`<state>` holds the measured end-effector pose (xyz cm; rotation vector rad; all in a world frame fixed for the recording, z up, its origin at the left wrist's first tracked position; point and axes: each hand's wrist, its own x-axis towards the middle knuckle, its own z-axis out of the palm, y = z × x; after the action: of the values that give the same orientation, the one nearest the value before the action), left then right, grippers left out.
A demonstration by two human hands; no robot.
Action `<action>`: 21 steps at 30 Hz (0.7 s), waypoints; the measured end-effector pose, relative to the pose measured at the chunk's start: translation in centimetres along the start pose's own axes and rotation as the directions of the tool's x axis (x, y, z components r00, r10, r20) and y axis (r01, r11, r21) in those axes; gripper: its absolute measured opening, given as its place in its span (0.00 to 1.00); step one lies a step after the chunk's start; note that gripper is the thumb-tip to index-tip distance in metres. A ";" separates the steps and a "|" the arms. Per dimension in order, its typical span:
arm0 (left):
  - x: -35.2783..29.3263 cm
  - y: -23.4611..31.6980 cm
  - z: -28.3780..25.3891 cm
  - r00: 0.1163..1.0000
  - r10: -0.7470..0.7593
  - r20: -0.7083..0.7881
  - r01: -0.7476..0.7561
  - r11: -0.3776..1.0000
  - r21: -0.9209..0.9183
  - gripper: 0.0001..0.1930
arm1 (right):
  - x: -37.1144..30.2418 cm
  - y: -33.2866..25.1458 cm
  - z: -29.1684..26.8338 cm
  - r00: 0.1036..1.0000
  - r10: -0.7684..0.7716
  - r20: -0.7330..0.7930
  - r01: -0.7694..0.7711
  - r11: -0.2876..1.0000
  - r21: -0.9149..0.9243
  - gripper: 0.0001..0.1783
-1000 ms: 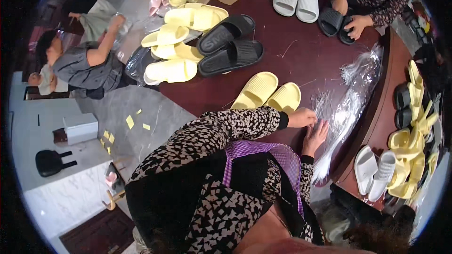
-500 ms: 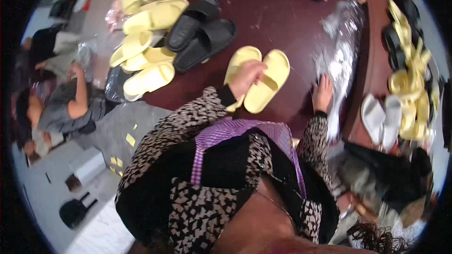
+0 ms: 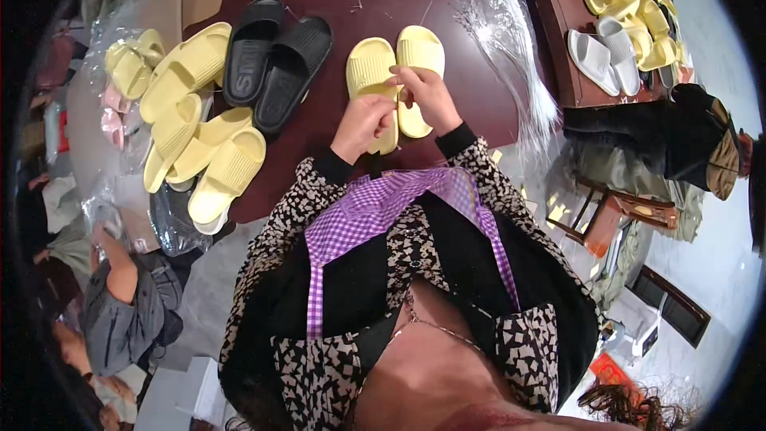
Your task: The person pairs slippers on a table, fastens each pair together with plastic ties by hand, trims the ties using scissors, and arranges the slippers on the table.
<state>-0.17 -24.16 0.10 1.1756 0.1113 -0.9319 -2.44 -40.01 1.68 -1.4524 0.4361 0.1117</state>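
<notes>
A pair of yellow slide slippers lies side by side on the dark red table in front of me, the left slipper (image 3: 371, 65) and the right slipper (image 3: 420, 46) with toes pointing away. My left hand (image 3: 363, 126) is closed over the heel part of the left slipper, fingertips pressed together. My right hand (image 3: 428, 100) reaches over the right slipper with thumb and fingers pinched near the gap between the straps. Whatever lies between the fingers of either hand is too small or hidden to make out. The two hands almost touch.
Black slippers (image 3: 291, 72) and several yellow slippers (image 3: 227, 172) crowd the table's left. A bundle of clear thin strands (image 3: 511, 48) hangs over the table edge at right. Beyond it, grey slippers (image 3: 618, 52) and yellow ones (image 3: 626, 0) rest on another table. A person (image 3: 128, 303) sits at left.
My right hand has come from the clear strands to the yellow slippers and its fingers have closed. My left hand has drawn back toward the left slipper's heel. The whole view has shifted.
</notes>
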 end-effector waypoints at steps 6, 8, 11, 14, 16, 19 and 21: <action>-2.1 -1.4 -1.8 0.995 -0.017 0.097 0.001 0.988 0.155 0.07 | -0.2 -0.7 1.0 0.990 0.120 0.080 -0.136 0.963 0.234 0.14; -2.7 -1.7 -2.3 0.995 -0.022 0.095 0.006 0.987 0.158 0.07 | -0.8 -1.1 1.1 0.995 0.097 0.019 -0.098 0.936 0.338 0.12; -3.4 -2.1 -2.9 0.994 -0.040 0.098 0.023 0.986 0.168 0.07 | -1.5 -0.7 0.4 0.996 0.072 -0.044 -0.045 0.892 0.449 0.11; -3.8 -2.2 -3.4 0.988 -0.074 0.133 0.024 0.939 0.343 0.07 | -1.9 -0.3 -0.3 0.994 0.042 -0.103 0.024 0.826 0.563 0.10; -3.4 -2.9 -3.7 0.987 -0.032 0.158 -0.038 0.906 0.421 0.08 | -2.1 -0.2 -0.4 0.969 0.027 -0.245 0.093 0.881 0.464 0.11; -3.0 -3.4 -4.2 0.980 0.059 0.192 -0.158 0.818 0.553 0.09 | -2.4 0.1 -0.8 0.942 -0.027 -0.334 0.137 0.941 0.310 0.12; -2.7 -3.3 -4.7 0.807 0.530 0.261 -0.511 0.404 0.759 0.11 | -2.4 0.3 -1.1 0.929 -0.110 -0.352 0.154 0.983 0.099 0.12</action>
<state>-2.32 -19.01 -2.85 1.9208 -0.7385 -0.3494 -5.02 -40.59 2.16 -1.3750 0.6184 -0.2808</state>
